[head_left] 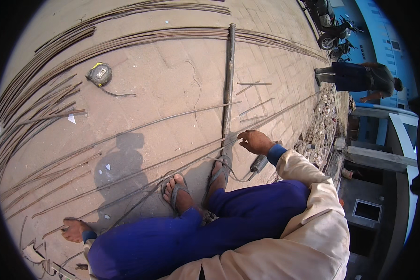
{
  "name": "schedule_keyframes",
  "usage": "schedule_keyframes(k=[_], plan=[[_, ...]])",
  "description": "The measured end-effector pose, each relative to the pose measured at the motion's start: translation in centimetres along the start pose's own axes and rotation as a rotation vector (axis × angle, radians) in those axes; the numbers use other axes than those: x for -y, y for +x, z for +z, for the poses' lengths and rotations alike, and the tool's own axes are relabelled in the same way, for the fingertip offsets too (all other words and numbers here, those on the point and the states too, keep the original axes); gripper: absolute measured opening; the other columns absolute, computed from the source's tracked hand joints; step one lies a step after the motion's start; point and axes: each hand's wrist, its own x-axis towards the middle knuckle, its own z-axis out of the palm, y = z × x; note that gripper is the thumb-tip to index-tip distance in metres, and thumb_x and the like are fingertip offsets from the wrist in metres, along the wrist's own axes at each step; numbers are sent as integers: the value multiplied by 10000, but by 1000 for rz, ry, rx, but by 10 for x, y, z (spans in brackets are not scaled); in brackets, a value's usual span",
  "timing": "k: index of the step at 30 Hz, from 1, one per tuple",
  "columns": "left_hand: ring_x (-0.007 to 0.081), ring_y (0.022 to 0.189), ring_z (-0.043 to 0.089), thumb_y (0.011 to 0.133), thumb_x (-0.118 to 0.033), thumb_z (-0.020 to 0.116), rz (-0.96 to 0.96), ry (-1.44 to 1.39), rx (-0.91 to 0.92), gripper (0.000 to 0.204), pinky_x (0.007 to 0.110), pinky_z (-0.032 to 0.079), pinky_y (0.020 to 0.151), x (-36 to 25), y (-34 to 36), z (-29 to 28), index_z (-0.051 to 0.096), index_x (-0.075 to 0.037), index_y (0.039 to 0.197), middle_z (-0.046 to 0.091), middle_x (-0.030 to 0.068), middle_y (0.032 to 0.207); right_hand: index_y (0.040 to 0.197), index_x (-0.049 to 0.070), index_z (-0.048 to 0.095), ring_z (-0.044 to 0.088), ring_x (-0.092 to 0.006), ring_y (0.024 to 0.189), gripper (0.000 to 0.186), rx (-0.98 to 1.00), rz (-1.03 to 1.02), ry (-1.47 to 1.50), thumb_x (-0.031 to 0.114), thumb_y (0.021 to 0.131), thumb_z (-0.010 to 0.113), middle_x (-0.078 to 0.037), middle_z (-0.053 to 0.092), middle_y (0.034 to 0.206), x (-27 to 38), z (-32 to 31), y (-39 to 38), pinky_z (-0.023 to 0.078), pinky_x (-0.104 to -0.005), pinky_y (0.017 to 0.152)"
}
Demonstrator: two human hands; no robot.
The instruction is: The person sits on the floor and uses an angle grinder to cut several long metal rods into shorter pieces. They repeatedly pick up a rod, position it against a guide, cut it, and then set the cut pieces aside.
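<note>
Two long ribbed steel rods run across the ground past my feet. My left hand (74, 230), low at the left, is closed around the near steel rod (121, 198) close to its end. My right hand (255, 141) is beside the rods where they cross a dark metal pipe (229, 79). Its fingers are loosely bent, thumb and forefinger apart, with nothing visible between them. Partly hidden below my right wrist lies a dark corded power tool (259, 163). My sandalled feet (176, 189) stand by the near rod.
Bundled long rods (140, 36) curve along the far and left sides. A tape measure (100, 74) lies on the paving, its tape partly out. Short cut rods (254, 84) lie right of the pipe. Rubble (322, 119), another person (366, 77) and motorcycles (331, 39) are at the right.
</note>
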Motion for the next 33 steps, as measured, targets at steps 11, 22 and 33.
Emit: schedule_keyframes(k=[11,22,33], plan=[[424,1362,590,978,-735,558,-26,14,33,810,550,486,1116,7,6,0,630,-68,1433,625,220,1445,1163,117,750,721,-415,1096,275,203,-356,22,314,975,712,-160,762,1142,46,1,83,576,-521,929],[531,1414,512,1075,-509,632,356,-35,263,815,573,455,1178,-18,-9,-59,398,60,1609,473,336,1585,1300,126,697,675,-334,1215,320,-99,-592,100,298,1033,660,-121,691,1287,50,54,74,511,-480,1077],[360,1616,276,775,-268,861,1572,126,873,1013,752,20,1305,-134,-202,-194,384,-206,1665,390,113,1677,1103,33,737,670,-402,1005,178,-668,-514,417,171,991,736,-168,712,1073,9,12,99,540,-475,897]])
